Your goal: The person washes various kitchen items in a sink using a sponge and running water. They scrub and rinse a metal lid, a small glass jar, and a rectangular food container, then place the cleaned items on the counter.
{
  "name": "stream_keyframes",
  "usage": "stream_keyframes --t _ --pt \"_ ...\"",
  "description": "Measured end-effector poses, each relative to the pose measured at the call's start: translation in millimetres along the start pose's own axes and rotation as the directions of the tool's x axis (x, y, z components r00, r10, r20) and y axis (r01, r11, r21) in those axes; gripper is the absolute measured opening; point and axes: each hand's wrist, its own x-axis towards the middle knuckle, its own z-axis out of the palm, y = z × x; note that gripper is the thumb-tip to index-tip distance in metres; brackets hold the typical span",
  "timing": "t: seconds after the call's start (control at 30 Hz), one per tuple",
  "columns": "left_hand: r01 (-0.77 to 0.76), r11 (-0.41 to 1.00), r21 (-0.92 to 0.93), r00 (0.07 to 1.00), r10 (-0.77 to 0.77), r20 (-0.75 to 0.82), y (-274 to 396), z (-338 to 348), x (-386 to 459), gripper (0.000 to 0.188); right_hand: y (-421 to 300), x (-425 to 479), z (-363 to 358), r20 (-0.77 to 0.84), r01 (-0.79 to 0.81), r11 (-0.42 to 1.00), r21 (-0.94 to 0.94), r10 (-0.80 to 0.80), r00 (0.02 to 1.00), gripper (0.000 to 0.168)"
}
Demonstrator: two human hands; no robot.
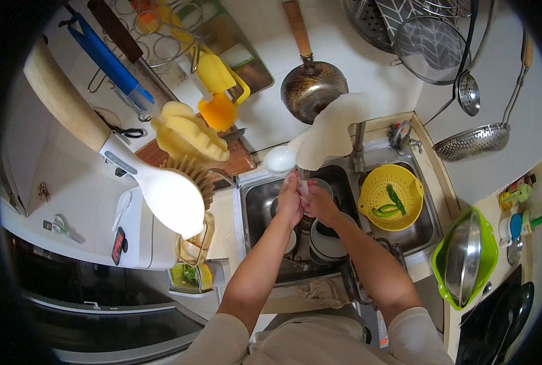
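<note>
My left hand [290,200] and my right hand [320,203] meet over the left basin of a steel double sink [257,196]. They are close under the end of a tap, and what looks like a water stream [304,186] falls between them. Whether anything lies between my fingers is hidden. Below them in the basin are pots and bowls, among them a pale pot [328,242] with a dark thing across it. A beige limp sheet [337,127] hangs just beyond my hands, in front of the tap's post [357,148]. Beside it is a small white bowl-shaped thing [280,159].
A yellow colander [371,191] with green peppers [395,200] stands in the right basin. Farther right is a green basket [439,269] holding a metal bowl [464,255]. A white rice paddle [173,196], gloves [189,132] and a pan [314,89] hang around the sink.
</note>
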Motion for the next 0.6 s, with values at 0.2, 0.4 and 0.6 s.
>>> stream_keyframes --t 0.2,0.4,0.6 --pt "0.051 0.998 0.038 0.999 -0.052 0.003 -5 -12 6 0.037 9 13 -4 -0.007 -0.030 0.934 -0.355 0.030 1.000 0.023" --pt "0.015 0.997 0.081 1.000 -0.014 -0.022 12 -7 2 0.040 7 7 -2 0.062 -0.272 0.961 0.045 0.269 0.961 0.022" --pt "0.000 0.990 0.139 0.998 0.008 -0.057 20 2 1 0.048 3 6 -1 0.076 -0.290 0.939 0.184 0.281 0.957 0.026"
